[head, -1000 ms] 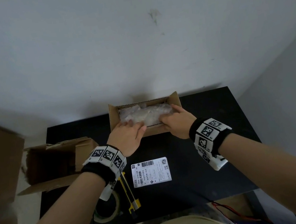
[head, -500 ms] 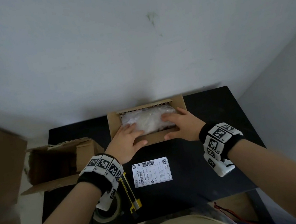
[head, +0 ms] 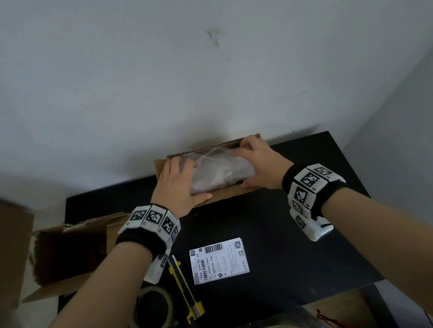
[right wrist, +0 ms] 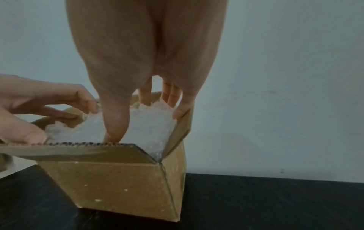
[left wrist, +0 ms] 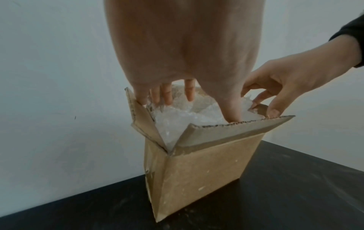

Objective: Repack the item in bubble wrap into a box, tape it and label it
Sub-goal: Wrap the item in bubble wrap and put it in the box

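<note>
Two hands at work | clear bubble-wrapped bundle (head: 221, 173) sits inside small brown cardboard box (left wrist: 201, 169) on black counter (head: 292, 237) | left hand (head: 178, 188), right hand (head: 262, 166): fingers straight, pressing wrap | we judge: push evenly below flaps before taping.

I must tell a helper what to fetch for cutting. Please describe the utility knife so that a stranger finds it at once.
On the black table, look at the near edge, left of the white shipping label. The utility knife lies there lengthwise, beside the tape roll. It is the only yellow and black thing, long and slim.
</note>
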Motion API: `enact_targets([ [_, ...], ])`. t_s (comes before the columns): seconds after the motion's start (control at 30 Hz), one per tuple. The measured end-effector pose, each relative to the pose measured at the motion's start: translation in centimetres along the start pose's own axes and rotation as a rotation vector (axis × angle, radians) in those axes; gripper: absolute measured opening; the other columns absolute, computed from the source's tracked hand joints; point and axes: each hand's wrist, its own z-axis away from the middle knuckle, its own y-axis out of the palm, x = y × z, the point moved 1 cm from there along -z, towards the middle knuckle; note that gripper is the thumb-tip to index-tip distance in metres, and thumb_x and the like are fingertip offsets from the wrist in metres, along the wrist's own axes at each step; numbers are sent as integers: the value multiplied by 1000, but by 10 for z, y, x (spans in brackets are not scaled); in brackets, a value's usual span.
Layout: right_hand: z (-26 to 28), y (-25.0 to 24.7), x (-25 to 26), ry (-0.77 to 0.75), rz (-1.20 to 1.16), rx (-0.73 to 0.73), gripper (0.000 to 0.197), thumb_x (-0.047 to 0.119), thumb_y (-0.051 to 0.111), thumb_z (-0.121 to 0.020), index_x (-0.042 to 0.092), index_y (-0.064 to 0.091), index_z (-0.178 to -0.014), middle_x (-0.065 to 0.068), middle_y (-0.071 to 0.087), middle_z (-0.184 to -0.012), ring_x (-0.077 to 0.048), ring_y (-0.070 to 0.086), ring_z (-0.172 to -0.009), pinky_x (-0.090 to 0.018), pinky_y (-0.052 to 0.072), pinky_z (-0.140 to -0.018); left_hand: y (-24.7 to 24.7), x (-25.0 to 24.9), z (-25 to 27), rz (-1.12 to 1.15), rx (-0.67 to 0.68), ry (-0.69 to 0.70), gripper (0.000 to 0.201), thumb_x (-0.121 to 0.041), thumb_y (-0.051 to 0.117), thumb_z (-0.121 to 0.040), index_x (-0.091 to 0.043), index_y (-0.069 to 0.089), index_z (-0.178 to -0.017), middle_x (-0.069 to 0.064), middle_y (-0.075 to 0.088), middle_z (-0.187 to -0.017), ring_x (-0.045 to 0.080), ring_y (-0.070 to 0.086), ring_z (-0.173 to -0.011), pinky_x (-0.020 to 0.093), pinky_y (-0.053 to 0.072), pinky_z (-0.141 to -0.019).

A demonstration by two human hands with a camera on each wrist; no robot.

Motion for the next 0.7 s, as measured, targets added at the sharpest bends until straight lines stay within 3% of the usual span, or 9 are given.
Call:
enact_targets([
  [0.1,-10,-10,1,3,1,68,76,26,77,-74,17,39,-139,-9,31,-143,-24,31,-131,-35,29,-110,-8,3,-10,87,-11,-6,77,-47,77,-67,-16,39,-127,9,41,-130,26,39,-120,39,34,-103],
  [0.2,-14,-11,-1,34,15,144,71,39,64,-85,15,31,-144,-8,33,-149,-26,35,-135,-37,29,-111,-9,8,-14,203,32,-65,85,-47,79,-66,-13,33,-129,10,47,-130,28,43,-120,40,35,-105],
  [0.27,-16,-8,-5,104,-52,161,64,39,54,-91,12,27,-143,-15,40,-143,-30,48,-124,-39,40,-103,-6,13,-16,196,74,-103,82,-53,74,-68,-10,35,-127,11,48,-130,29,40,-124,41,31,-109],
  [0.33,-17,-6,-9,135,-100,170,52,30,48,-95,10,27,-137,-19,53,-127,-31,58,-105,-35,45,-89,-1,17,-18,108,116,-89,71,-60,64,-73,-12,46,-123,9,48,-131,28,33,-130,40,21,-114],
  [0.37,-17,-7,-10,124,-83,175,46,27,45,-96,10,28,-135,-19,54,-125,-31,57,-104,-33,43,-88,0,18,-18,61,138,-66,67,-62,59,-76,-14,51,-122,8,47,-134,27,28,-134,40,14,-116],
  [0.43,-18,-8,-12,82,18,184,41,25,38,-98,8,30,-135,-18,43,-139,-30,46,-124,-33,31,-104,2,20,-18,8,178,-50,65,-63,53,-80,-15,56,-123,7,43,-138,26,20,-138,39,6,-116],
  [0.5,-23,-5,-11,37,155,228,46,27,29,-99,6,28,-140,-15,31,-150,-23,30,-139,-33,11,-116,2,21,-18,-14,196,-74,67,-65,50,-81,-17,56,-127,9,39,-134,29,20,-134,39,9,-115],
  [0.6,-34,12,-7,-9,327,276,56,36,19,-99,3,24,-144,-15,27,-152,-20,22,-142,-36,5,-119,3,20,-17,-78,219,-74,70,-68,40,-82,-22,51,-134,10,34,-134,32,20,-134,40,10,-115],
  [0.7,-42,23,-10,-19,362,235,62,42,12,-99,2,27,-143,-16,31,-151,-20,22,-143,-36,2,-119,13,21,-13,-210,217,-16,97,-81,-2,-73,-25,41,-139,13,28,-144,31,9,-142,43,3,-118],
])
